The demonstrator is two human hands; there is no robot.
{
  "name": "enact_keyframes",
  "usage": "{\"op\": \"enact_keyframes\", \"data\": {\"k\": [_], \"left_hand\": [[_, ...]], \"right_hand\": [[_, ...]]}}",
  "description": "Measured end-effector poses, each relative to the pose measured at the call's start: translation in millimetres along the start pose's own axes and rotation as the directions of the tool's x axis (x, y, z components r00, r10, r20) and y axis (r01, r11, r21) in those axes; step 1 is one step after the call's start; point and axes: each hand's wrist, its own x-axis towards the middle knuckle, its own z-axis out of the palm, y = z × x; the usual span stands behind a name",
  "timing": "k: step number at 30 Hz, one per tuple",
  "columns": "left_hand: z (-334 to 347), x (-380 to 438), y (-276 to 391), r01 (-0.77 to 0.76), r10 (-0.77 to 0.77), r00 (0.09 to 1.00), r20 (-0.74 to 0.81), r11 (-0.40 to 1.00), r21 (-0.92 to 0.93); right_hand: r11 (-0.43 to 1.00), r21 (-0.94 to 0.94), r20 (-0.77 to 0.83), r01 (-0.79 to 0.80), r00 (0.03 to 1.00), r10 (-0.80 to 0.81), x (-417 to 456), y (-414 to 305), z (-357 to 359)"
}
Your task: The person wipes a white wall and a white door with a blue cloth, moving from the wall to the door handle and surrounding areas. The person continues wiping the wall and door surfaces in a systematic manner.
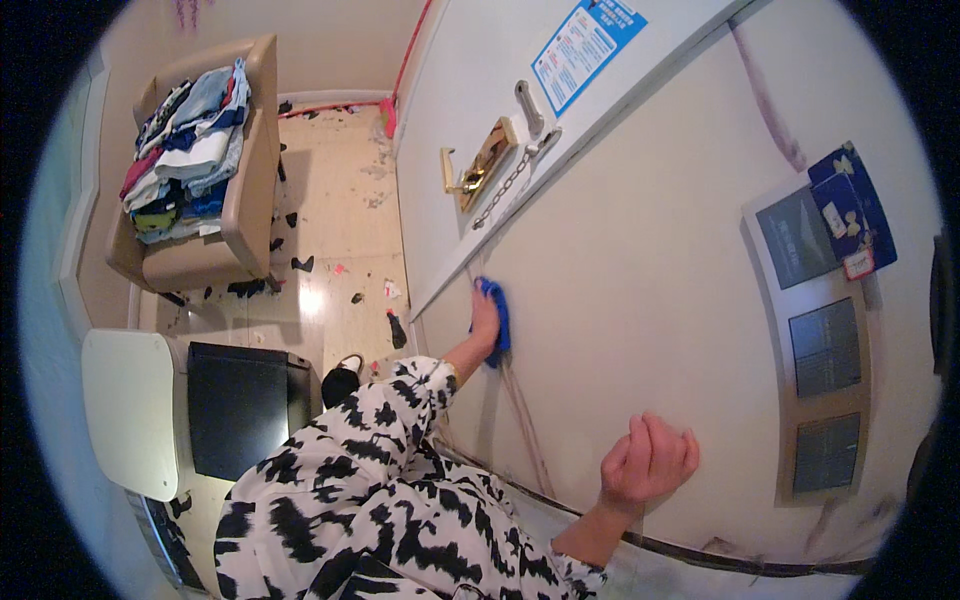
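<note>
My left hand (486, 319) presses a blue cloth (502, 322) flat against the cream wall (600, 315), close to the white door frame (525, 199). Below the cloth, a pinkish-brown streak (527, 427) runs down the wall. My right hand (649, 459) is curled into a loose fist near the wall's lower part, and nothing shows in it. Whether its knuckles touch the wall, I cannot tell. Black-and-white patterned sleeves cover both upper arms.
A white door (465, 90) has a brass handle (480, 169) and a security chain (502, 191). An armchair (251, 165) bears piled clothes (191, 150). Dark scraps (396, 328) litter the floor. A black box (236, 405) and white-topped stool (131, 412) stand at left; framed panels (825, 349) hang right.
</note>
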Motion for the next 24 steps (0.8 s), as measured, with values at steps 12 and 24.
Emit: {"op": "enact_keyframes", "data": {"k": [12,24], "left_hand": [[-13.8,-35.1,62.9,-0.404,0.403,0.911,0.085,0.915,0.001],[12.0,-60.0,186.2,-0.367,0.369,0.929,-0.018,0.929,0.054]], "right_hand": [[0.995,-0.063,0.053,-0.074,0.996,0.078,-12.8,-9.8,-31.0],[0.997,-0.019,0.047,-0.079,0.996,0.080,-4.9,-9.2,-16.5]]}}
